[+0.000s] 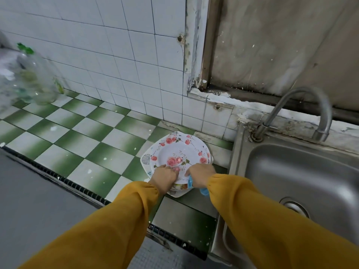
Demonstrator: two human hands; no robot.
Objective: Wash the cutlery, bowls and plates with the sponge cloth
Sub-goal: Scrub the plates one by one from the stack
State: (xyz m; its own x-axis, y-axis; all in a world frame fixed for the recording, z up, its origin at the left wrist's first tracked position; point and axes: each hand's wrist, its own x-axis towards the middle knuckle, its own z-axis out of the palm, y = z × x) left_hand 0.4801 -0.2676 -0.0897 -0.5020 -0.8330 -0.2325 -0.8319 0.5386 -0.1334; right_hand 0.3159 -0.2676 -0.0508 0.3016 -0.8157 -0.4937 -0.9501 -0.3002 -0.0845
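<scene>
A stack of white plates stands on the green-and-white checked counter just left of the sink. The top plate (179, 150) is round with pink rose prints; a larger squarish plate (146, 159) lies at the bottom. My left hand (165, 176) grips the near rim of the top plate, its fingers over the edge. My right hand (201, 174) grips the same rim further right and also holds a blue sponge cloth (204, 191) that sticks out under the palm. No cutlery or bowls are in sight.
The steel sink (303, 183) lies to the right with its drain (294, 206) and a curved tap (308, 111) above it. Clear plastic bottles (29, 74) stand blurred at the far left. A white tiled wall runs behind the counter (77, 133).
</scene>
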